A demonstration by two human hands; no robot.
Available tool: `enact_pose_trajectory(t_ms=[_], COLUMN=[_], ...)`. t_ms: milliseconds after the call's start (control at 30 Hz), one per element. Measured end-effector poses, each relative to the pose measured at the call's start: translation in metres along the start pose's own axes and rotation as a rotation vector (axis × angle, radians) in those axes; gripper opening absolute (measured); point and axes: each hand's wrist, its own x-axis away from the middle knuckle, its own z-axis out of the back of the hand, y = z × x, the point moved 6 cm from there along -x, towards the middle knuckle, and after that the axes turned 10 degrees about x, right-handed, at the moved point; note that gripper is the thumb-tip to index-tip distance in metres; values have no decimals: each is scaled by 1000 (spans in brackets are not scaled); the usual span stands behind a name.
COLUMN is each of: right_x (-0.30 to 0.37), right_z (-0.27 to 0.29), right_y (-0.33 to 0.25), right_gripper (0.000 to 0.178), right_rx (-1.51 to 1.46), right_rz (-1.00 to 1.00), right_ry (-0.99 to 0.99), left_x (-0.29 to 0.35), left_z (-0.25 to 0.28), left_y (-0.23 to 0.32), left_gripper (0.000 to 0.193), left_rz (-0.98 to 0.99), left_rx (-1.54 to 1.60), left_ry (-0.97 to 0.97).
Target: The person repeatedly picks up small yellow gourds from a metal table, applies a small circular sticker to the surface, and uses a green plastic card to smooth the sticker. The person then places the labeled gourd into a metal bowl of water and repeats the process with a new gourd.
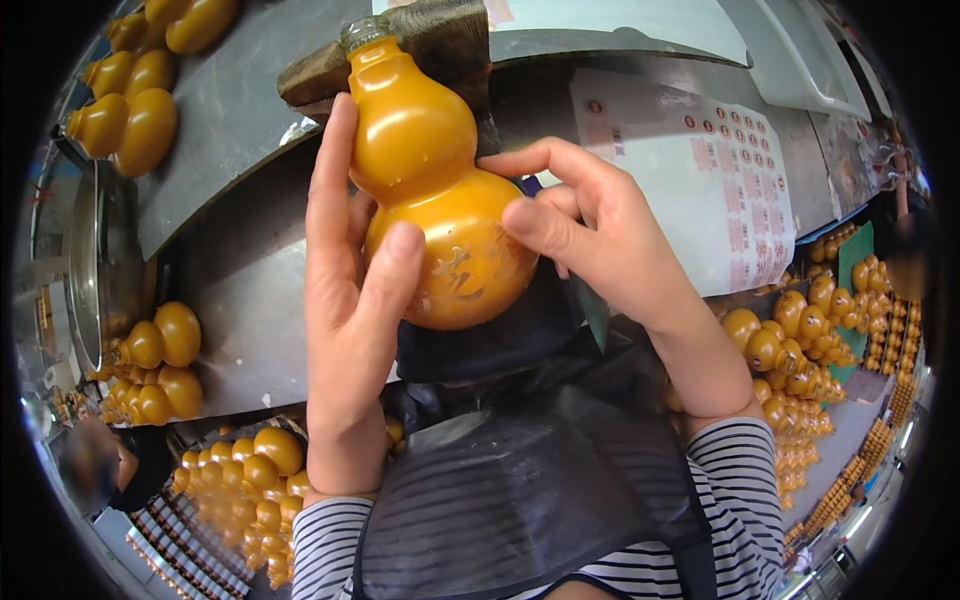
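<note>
A glossy amber-yellow gourd-shaped bottle (pixel 425 150) with a clear glass neck is held tilted over my lap, its neck up against a wooden block (pixel 440 50). My left hand (pixel 345 250) supports it from the left, fingers along the upper bulb and thumb on the lower one. On the other side my right hand (pixel 590 215) presses its thumb to the lower bulb, the index finger touching the waist. A gold-coloured mark and scuffed patches show on the lower bulb. Behind my right fingers is a small dark blue thing I cannot make out.
Printed label sheets (pixel 700 180) lie on the metal bench to the right, below a white plastic tray (pixel 810 60). More gourd bottles stand at the upper left (pixel 140 110), lower left (pixel 250 470) and right (pixel 790 340). A round metal basin (pixel 90 260) is at the left.
</note>
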Motion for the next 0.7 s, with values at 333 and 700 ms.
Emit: enact_pose_trajectory(t_ms=[333,700], right_x=[-4,21], right_z=[49,16], right_y=[36,-9], right_gripper=[26,24], right_rx=[-419,94], right_rz=[-144,412], right_ry=[222,395], left_x=[-2,-1], left_z=[-1,-9], left_y=[0,-3], left_gripper=[81,79], left_rz=[-45,-84], left_rx=[10,-132], left_ry=[-107,-24])
